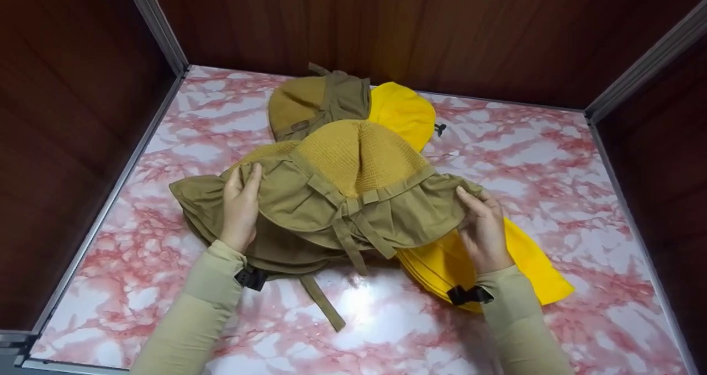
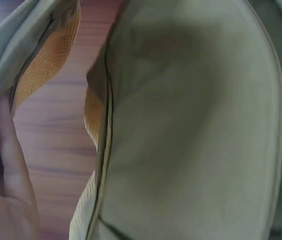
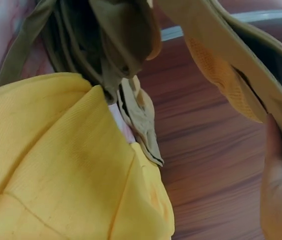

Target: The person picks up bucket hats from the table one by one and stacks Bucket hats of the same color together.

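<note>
Between both hands is a khaki sun hat [image 1: 397, 215] with a yellow-tan mesh crown, a gathered brim and two hanging ties. My left hand [image 1: 241, 212] pinches its brim on the left side, thumb up. On the right, my right hand [image 1: 486, 234] grips the opposite end of the brim, and the right wrist view shows that brim [image 3: 240, 50] between thumb and fingers. Under the held hat lies another khaki hat [image 1: 201, 204], partly covered by it. A yellow hat [image 1: 530, 264] extends beneath my right hand and is partly hidden.
Farther back, a second group holds a khaki hat [image 1: 298, 107] beside a yellow hat [image 1: 403, 112] with a black cord toggle [image 1: 439, 129]. A loose khaki strap [image 1: 323, 303] lies on the pink marbled table [image 1: 138, 320]. Dark wood panels [image 1: 386, 27] enclose the table's back and sides.
</note>
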Demonstrator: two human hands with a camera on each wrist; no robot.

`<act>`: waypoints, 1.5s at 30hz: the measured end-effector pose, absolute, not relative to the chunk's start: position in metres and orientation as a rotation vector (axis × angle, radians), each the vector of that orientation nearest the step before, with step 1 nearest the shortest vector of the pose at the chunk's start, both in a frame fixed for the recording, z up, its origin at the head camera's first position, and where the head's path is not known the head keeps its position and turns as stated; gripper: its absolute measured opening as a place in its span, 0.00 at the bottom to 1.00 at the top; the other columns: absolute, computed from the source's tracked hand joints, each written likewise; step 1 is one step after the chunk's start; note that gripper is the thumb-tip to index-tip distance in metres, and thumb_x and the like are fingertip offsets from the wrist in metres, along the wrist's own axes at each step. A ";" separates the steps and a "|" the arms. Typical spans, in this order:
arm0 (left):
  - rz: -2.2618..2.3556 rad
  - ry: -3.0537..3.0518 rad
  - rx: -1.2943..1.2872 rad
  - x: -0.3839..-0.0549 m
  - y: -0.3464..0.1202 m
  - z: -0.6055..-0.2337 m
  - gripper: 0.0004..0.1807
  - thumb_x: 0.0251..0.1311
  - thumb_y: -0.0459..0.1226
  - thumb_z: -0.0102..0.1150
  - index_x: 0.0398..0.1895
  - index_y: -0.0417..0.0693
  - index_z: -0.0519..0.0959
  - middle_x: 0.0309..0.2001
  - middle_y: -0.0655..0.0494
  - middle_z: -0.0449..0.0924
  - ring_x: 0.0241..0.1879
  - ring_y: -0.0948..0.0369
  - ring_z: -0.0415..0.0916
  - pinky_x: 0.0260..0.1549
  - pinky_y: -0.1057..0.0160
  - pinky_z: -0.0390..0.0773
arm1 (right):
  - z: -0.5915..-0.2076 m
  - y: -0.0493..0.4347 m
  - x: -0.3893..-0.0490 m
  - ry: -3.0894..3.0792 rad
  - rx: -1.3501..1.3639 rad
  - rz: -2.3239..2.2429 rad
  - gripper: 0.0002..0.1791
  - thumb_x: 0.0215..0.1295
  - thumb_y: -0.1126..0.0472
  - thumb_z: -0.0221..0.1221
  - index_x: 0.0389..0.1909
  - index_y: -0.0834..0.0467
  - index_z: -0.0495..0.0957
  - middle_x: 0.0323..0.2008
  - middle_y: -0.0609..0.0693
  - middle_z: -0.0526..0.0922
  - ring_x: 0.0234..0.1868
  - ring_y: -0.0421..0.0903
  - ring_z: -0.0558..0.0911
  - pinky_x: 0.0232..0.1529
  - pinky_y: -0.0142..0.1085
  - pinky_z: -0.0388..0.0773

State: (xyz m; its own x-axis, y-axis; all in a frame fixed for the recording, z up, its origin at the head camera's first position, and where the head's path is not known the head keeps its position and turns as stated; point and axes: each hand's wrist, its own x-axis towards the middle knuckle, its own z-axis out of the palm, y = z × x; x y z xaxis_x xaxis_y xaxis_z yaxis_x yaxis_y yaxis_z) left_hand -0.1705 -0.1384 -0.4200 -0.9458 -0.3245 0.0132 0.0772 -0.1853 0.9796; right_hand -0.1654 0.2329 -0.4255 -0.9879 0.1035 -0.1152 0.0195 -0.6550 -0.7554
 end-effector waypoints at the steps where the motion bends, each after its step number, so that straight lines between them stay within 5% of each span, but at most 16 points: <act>1: -2.185 -1.827 0.295 -0.170 -0.141 -0.421 0.09 0.75 0.36 0.46 0.44 0.39 0.74 0.39 0.53 0.74 0.41 0.66 0.68 0.45 0.72 0.69 | -0.426 0.232 -0.166 -1.318 -0.238 2.787 0.03 0.68 0.70 0.59 0.37 0.63 0.80 0.32 0.52 0.85 0.32 0.45 0.85 0.34 0.33 0.85; 5: -2.083 -1.860 0.333 -0.168 -0.154 -0.423 0.09 0.75 0.37 0.47 0.41 0.41 0.75 0.32 0.55 0.73 0.34 0.68 0.68 0.38 0.73 0.69 | -0.432 0.225 -0.169 -1.514 -0.266 2.653 0.04 0.67 0.69 0.60 0.32 0.61 0.79 0.24 0.49 0.82 0.24 0.41 0.81 0.28 0.31 0.83; 7: -2.041 -1.849 0.359 -0.169 -0.160 -0.423 0.11 0.74 0.37 0.47 0.31 0.45 0.71 0.23 0.60 0.61 0.25 0.66 0.59 0.30 0.71 0.64 | -0.436 0.220 -0.170 -1.608 -0.277 2.585 0.05 0.67 0.69 0.60 0.31 0.59 0.79 0.22 0.48 0.81 0.22 0.40 0.81 0.26 0.31 0.82; 13: -1.978 -1.774 0.434 -0.168 -0.186 -0.421 0.18 0.73 0.35 0.50 0.21 0.50 0.63 0.21 0.63 0.58 0.25 0.67 0.58 0.30 0.72 0.63 | -0.444 0.200 -0.171 -1.815 -0.230 2.518 0.02 0.66 0.68 0.61 0.33 0.61 0.79 0.22 0.50 0.83 0.22 0.44 0.85 0.26 0.37 0.85; 26: -2.021 -1.665 0.613 -0.165 -0.244 -0.428 0.17 0.72 0.36 0.52 0.21 0.49 0.66 0.15 0.65 0.60 0.13 0.70 0.56 0.14 0.75 0.58 | -0.458 0.155 -0.170 -1.985 -0.167 2.607 0.06 0.66 0.70 0.60 0.30 0.59 0.75 0.20 0.48 0.83 0.19 0.42 0.84 0.23 0.36 0.84; 45: -1.522 -2.183 0.764 -0.169 -0.273 -0.462 0.20 0.72 0.41 0.51 0.19 0.50 0.65 0.19 0.66 0.61 0.32 0.63 0.62 0.36 0.69 0.62 | -0.482 0.135 -0.180 -2.080 -0.191 2.585 0.11 0.64 0.69 0.63 0.26 0.60 0.71 0.13 0.47 0.77 0.10 0.45 0.79 0.15 0.36 0.80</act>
